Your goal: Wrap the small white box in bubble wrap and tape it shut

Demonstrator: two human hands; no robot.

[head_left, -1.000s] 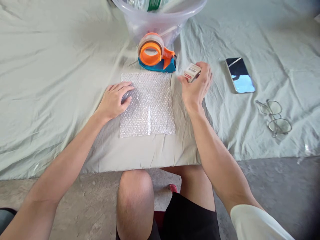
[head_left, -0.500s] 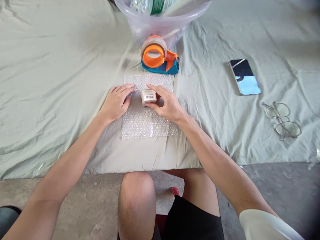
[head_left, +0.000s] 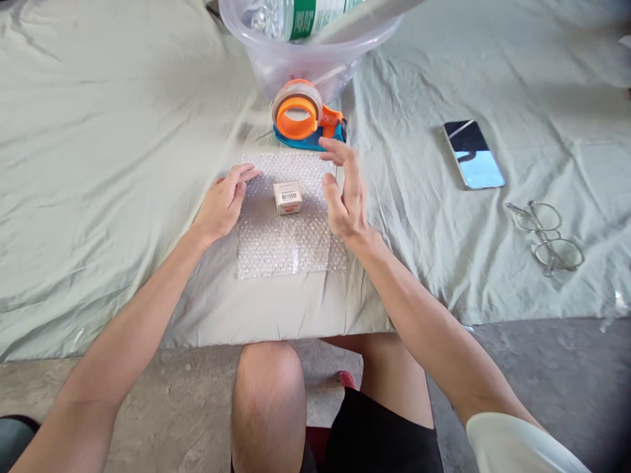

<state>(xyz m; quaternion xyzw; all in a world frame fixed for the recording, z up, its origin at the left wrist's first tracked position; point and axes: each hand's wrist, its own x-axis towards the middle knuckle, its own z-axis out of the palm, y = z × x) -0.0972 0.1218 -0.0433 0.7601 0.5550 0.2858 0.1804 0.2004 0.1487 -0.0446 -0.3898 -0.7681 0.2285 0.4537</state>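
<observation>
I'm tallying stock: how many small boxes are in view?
1. The small box sits on the bubble wrap, between the left hand and the right hand, touched by neither. More could be hidden in the plastic basin, whose contents show only partly.

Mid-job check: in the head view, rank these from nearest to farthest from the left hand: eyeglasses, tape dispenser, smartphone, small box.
1. Small box: on the bubble wrap, right of the left hand.
2. Tape dispenser: beyond the bubble wrap, ahead and to the right.
3. Smartphone: well to the right, on the cloth.
4. Eyeglasses: farther right than the smartphone.
</observation>
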